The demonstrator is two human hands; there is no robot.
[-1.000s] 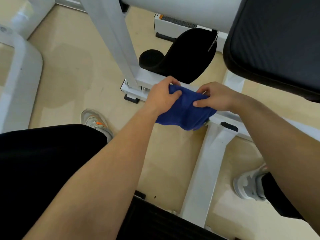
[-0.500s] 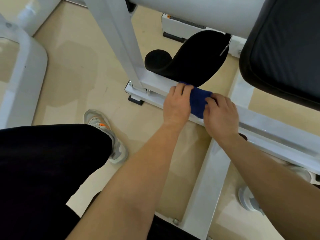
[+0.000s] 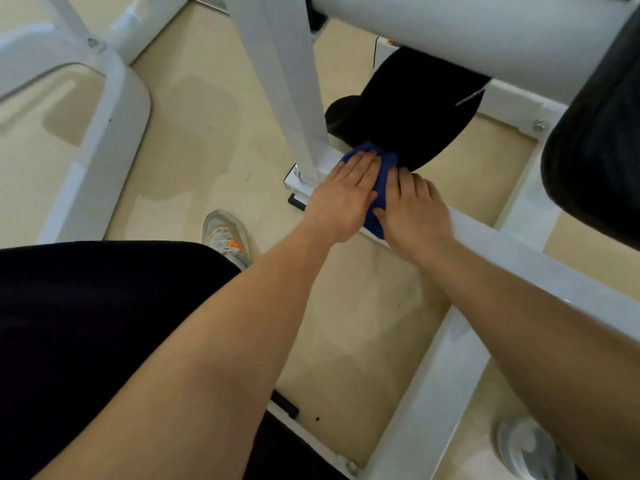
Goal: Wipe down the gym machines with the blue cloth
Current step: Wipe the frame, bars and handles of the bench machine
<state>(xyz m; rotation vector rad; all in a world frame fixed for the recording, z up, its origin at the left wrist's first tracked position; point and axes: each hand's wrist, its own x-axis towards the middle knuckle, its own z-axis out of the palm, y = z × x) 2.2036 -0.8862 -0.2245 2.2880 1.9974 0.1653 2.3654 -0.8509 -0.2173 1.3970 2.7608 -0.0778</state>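
The blue cloth (image 3: 383, 174) lies on the white base bar (image 3: 512, 247) of the gym machine, close to the foot of its white upright post (image 3: 294, 81). My left hand (image 3: 343, 195) presses flat on the cloth's left part with straight fingers. Beside it, my right hand (image 3: 412, 209) presses flat on the cloth's right part. Only a strip of cloth shows between and above the two hands. A black curved pad (image 3: 415, 112) hangs just behind the cloth.
A black seat cushion (image 3: 595, 150) overhangs at the right. A thick white tube (image 3: 467, 32) crosses the top. Another white machine frame (image 3: 104, 140) stands at the left. My shoes (image 3: 227, 237) rest on the beige floor; a white cross bar (image 3: 426, 393) runs toward me.
Both hands went from gripping the bunched cloth in the air to pressing it flat on the base bar, then slid it left toward the upright post.
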